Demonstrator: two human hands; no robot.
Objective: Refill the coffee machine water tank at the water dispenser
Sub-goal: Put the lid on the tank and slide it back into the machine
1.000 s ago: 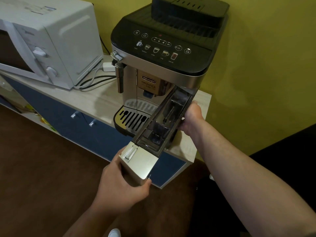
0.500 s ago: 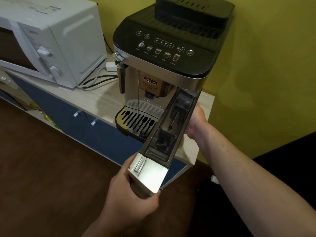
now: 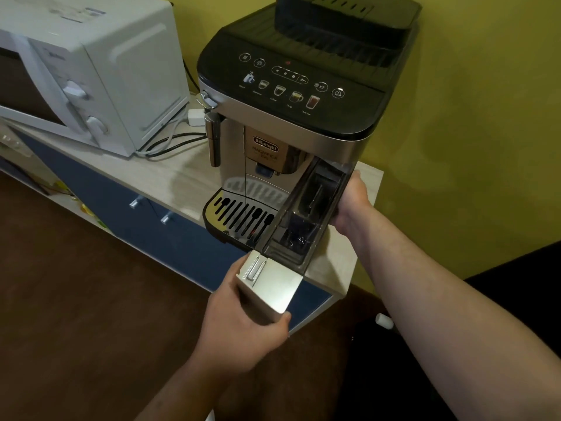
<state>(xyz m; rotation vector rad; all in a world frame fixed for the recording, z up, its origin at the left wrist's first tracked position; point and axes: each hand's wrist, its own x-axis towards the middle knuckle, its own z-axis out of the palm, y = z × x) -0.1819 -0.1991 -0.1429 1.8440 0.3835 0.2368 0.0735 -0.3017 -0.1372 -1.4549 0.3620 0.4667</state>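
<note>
A kitchenette or break corner, home or office: a coffee machine (image 3: 291, 110) and a white microwave (image 3: 88, 71) share a pale wood tabletop (image 3: 170, 174) over blue cabinet doors (image 3: 145, 226), against a yellow-green wall (image 3: 473, 117), with dark brown floor (image 3: 76, 314) nearby.

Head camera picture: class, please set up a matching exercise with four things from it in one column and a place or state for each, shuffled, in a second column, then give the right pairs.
Things:
1. water tank
2. microwave
3. left hand
4. right hand

Places or states:
A. on the tank's right side wall
B. partly slid out of the coffee machine
C. grip on the tank's silver front end
D. left of the coffee machine

Pairs: 1-B, 2-D, 3-C, 4-A
</note>
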